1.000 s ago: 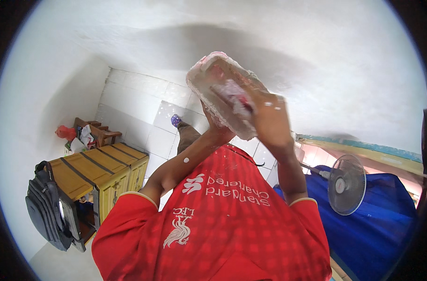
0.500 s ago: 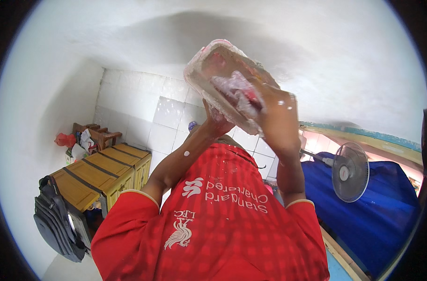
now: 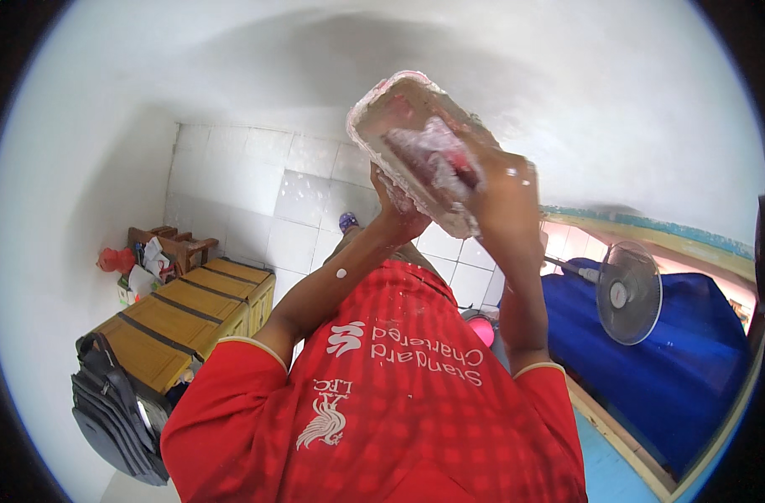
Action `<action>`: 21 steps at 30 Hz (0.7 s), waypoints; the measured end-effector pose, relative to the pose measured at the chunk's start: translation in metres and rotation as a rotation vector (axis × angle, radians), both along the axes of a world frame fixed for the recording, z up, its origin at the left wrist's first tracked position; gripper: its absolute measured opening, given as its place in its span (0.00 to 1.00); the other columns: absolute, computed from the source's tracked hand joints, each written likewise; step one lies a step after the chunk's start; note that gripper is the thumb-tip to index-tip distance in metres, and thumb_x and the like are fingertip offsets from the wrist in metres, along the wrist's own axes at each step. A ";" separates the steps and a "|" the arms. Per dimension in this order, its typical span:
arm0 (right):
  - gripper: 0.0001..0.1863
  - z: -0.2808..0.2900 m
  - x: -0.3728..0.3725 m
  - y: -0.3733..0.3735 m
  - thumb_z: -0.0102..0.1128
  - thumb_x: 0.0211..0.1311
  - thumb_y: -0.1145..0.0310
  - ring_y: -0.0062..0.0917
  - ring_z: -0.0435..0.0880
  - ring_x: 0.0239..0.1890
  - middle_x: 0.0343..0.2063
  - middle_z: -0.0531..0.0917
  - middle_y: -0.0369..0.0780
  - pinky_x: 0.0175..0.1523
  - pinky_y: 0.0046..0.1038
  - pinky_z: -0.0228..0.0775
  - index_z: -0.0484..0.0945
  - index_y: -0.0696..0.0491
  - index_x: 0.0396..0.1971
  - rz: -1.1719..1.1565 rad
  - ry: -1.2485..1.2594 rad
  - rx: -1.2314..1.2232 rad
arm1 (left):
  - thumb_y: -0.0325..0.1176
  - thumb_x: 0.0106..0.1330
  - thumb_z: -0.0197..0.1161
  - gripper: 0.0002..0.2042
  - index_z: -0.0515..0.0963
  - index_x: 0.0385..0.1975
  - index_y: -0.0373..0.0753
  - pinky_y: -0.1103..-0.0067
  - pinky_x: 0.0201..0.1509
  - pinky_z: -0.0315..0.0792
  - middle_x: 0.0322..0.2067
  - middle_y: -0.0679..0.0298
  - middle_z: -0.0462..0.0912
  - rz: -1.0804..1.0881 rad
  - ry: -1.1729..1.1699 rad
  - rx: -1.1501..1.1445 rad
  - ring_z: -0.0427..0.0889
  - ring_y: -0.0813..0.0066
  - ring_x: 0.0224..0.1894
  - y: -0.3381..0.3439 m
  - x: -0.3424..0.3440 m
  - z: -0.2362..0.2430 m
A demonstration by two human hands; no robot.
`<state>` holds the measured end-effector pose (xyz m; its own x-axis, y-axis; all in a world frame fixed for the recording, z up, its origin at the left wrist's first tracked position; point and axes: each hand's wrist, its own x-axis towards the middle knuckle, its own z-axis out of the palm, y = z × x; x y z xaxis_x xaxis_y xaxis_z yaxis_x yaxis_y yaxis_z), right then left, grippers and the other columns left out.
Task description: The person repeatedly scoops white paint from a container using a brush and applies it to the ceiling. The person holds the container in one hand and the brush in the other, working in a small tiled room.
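We tip the plaster-caked tray (image 3: pixel 416 147) steeper toward upper centre; left hand (image 3: pixel 397 220) cups beneath, right hand (image 3: pixel 500 189) seemingly clenches a scraper (image 3: pixel 437 155) inside, still loading.

A tray (image 3: pixel 416 142) sat high in the middle, the left hand (image 3: pixel 397 214) beneath it and the right hand (image 3: pixel 504 197) at its right side. A cabinet (image 3: pixel 177 323) stood to the left with a bag (image 3: pixel 114 415) before it. A fan (image 3: pixel 627 293) stood right, before a bed (image 3: pixel 693 369).
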<state>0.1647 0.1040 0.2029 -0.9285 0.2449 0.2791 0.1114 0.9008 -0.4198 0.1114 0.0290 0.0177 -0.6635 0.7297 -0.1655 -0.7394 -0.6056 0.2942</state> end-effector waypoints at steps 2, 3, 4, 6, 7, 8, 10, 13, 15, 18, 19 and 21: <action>0.18 -0.004 -0.001 -0.010 0.68 0.58 0.63 0.47 0.84 0.35 0.34 0.85 0.51 0.41 0.38 0.76 0.81 0.56 0.47 -0.058 -0.074 0.032 | 0.65 0.71 0.38 0.31 0.68 0.60 0.47 0.62 0.62 0.74 0.54 0.61 0.75 -0.080 -0.248 0.152 0.76 0.63 0.58 -0.001 -0.004 0.010; 0.18 -0.004 0.001 -0.009 0.68 0.58 0.64 0.47 0.84 0.35 0.34 0.85 0.51 0.41 0.39 0.76 0.81 0.56 0.46 -0.080 -0.039 0.034 | 0.64 0.71 0.38 0.31 0.69 0.59 0.47 0.61 0.62 0.74 0.54 0.62 0.75 -0.091 -0.266 0.142 0.77 0.63 0.57 -0.003 -0.005 0.016; 0.18 -0.003 0.002 -0.006 0.68 0.58 0.64 0.47 0.84 0.35 0.34 0.84 0.51 0.42 0.40 0.75 0.81 0.55 0.46 -0.096 -0.002 0.040 | 0.64 0.71 0.38 0.30 0.69 0.58 0.46 0.61 0.61 0.74 0.54 0.62 0.76 -0.096 -0.282 0.135 0.77 0.63 0.57 -0.006 -0.008 0.031; 0.17 0.008 0.003 -0.007 0.68 0.57 0.66 0.48 0.84 0.35 0.34 0.84 0.52 0.42 0.41 0.75 0.82 0.54 0.47 -0.176 -0.019 -0.044 | 0.65 0.70 0.37 0.31 0.69 0.58 0.46 0.60 0.62 0.73 0.54 0.62 0.75 -0.028 0.003 -0.237 0.77 0.62 0.57 -0.010 -0.007 0.057; 0.18 0.006 0.003 -0.010 0.68 0.57 0.66 0.48 0.84 0.35 0.34 0.84 0.52 0.42 0.40 0.75 0.82 0.54 0.47 -0.132 0.001 -0.011 | 0.65 0.70 0.37 0.31 0.69 0.59 0.47 0.60 0.62 0.73 0.54 0.61 0.75 -0.065 -0.099 0.035 0.76 0.62 0.58 -0.010 -0.006 0.049; 0.18 0.001 0.001 -0.014 0.68 0.57 0.67 0.48 0.84 0.34 0.34 0.84 0.52 0.41 0.40 0.75 0.81 0.54 0.48 -0.084 0.017 0.020 | 0.65 0.70 0.37 0.32 0.68 0.60 0.47 0.59 0.63 0.72 0.55 0.61 0.75 -0.098 -0.204 0.305 0.76 0.61 0.58 -0.011 -0.004 0.030; 0.19 -0.007 0.003 -0.020 0.68 0.56 0.66 0.48 0.84 0.35 0.34 0.84 0.52 0.41 0.39 0.76 0.81 0.55 0.49 -0.086 0.040 0.123 | 0.66 0.69 0.36 0.33 0.67 0.62 0.47 0.59 0.64 0.71 0.55 0.60 0.74 -0.172 -0.418 0.848 0.74 0.60 0.60 -0.012 -0.005 0.009; 0.21 0.005 0.006 -0.020 0.68 0.55 0.67 0.49 0.83 0.39 0.36 0.84 0.53 0.46 0.41 0.75 0.80 0.56 0.49 -0.201 -0.079 -0.077 | 0.66 0.69 0.37 0.32 0.68 0.59 0.46 0.59 0.64 0.71 0.55 0.59 0.74 -0.159 -0.501 0.618 0.75 0.61 0.59 -0.029 -0.003 0.017; 0.22 0.001 0.008 -0.027 0.69 0.54 0.67 0.49 0.83 0.37 0.36 0.84 0.52 0.44 0.40 0.75 0.80 0.54 0.50 -0.186 -0.032 -0.122 | 0.66 0.69 0.37 0.33 0.67 0.61 0.46 0.59 0.64 0.71 0.56 0.60 0.74 -0.081 0.084 -0.248 0.75 0.60 0.59 -0.032 0.001 0.040; 0.22 -0.011 0.009 -0.035 0.69 0.54 0.69 0.44 0.85 0.33 0.34 0.85 0.52 0.41 0.34 0.76 0.81 0.54 0.51 -0.094 0.011 0.089 | 0.67 0.69 0.37 0.34 0.68 0.62 0.46 0.59 0.63 0.72 0.55 0.61 0.77 -0.076 0.395 -0.519 0.77 0.60 0.58 -0.040 -0.003 0.040; 0.22 -0.004 0.010 -0.035 0.69 0.54 0.68 0.45 0.85 0.35 0.34 0.85 0.52 0.43 0.36 0.76 0.81 0.54 0.50 -0.161 -0.025 -0.001 | 0.67 0.69 0.37 0.34 0.69 0.61 0.46 0.59 0.63 0.73 0.54 0.61 0.77 -0.051 0.342 -0.404 0.77 0.61 0.57 -0.040 -0.001 0.039; 0.21 0.006 0.012 -0.034 0.69 0.55 0.67 0.45 0.85 0.37 0.36 0.85 0.52 0.46 0.39 0.75 0.81 0.54 0.50 -0.294 -0.097 -0.181 | 0.67 0.69 0.38 0.34 0.71 0.58 0.45 0.59 0.62 0.73 0.53 0.60 0.78 -0.001 0.238 -0.175 0.78 0.61 0.56 -0.041 0.000 0.034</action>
